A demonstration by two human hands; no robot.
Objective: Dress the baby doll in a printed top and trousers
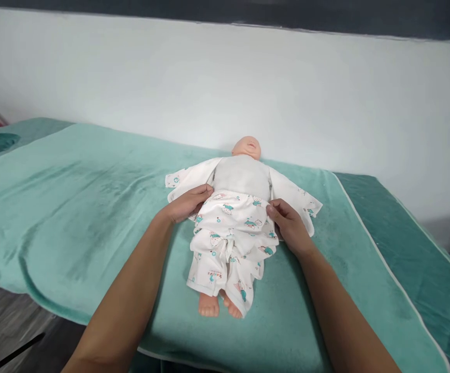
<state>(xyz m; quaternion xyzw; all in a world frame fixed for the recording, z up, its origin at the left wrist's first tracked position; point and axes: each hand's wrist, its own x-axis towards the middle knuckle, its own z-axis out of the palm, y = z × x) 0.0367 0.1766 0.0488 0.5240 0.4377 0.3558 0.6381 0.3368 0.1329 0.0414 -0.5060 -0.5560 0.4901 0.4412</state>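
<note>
A baby doll [247, 147] lies on its back, head toward the wall and bare feet toward me. It wears a white long-sleeved top [242, 173] with the sleeves spread out to both sides. White baby pants [230, 223] with teal and pink prints cover its legs, the waistband up at the belly. My left hand [190, 202] pinches the waistband at the doll's side on the left. On the opposite side, my right hand [290, 223] has thumb and fingers closed on the pants' edge. Part of each hand's fingertips is hidden by cloth.
A light teal blanket [92, 207] covers the table under the doll, with a darker green cover [422, 248] showing at the right. The white wall [225, 83] rises directly behind the doll's head. Grey flooring [3, 321] shows at the lower left.
</note>
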